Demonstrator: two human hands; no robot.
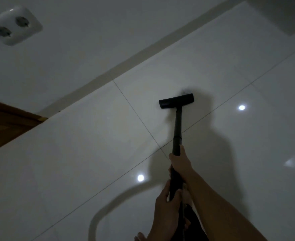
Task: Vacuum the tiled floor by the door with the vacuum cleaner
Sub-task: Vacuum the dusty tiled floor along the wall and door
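While the black floor head (176, 100) lies flat on the glossy tiled floor (91, 145), near the pale skirting strip (126, 61) at the foot of the wall (73, 40), both hands hold the vacuum cleaner's black tube (177, 129). The right hand (179, 161) is the farther one along the tube, its grip clamped round it. The left hand (167, 199) sits lower, nearer the body, its grip likewise clamped round the tube. The head rests just beyond a crossing of grout lines (134, 110). A wooden door (4, 122) shows at the left edge, and a white double socket (13, 26) sits on the wall above it. Two bright light spots (140, 177) reflect off the floor. Bare toes (139, 238) show at the bottom edge.
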